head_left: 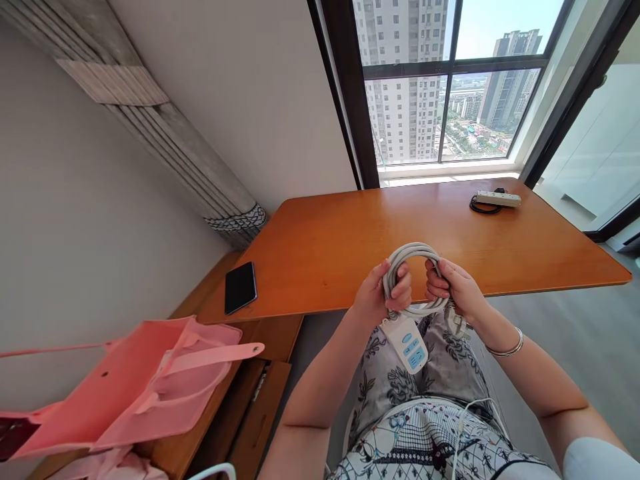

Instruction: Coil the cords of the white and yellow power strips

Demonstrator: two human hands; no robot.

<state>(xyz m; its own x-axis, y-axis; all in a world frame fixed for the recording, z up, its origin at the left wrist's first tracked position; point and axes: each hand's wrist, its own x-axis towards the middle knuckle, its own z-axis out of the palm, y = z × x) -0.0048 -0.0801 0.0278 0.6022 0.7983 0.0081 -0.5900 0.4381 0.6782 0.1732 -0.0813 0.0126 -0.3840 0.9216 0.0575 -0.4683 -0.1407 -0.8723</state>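
Note:
A coiled grey-white cable [414,249] is held up between both hands, over the table's front edge and the lap. My left hand [387,288] is closed around the coil's left side. Around its right side, my right hand [453,287] has its fingers wrapped. Below my left hand hangs a white power strip [410,345] with blue-marked sockets. The pale plug [455,322] dangles just under my right hand.
Another power strip [499,199] with a black cord lies at the back right of the orange-brown table [340,233]. A black phone [241,288] rests at its left end. A pink bag [145,380] is at the lower left, near wooden drawers.

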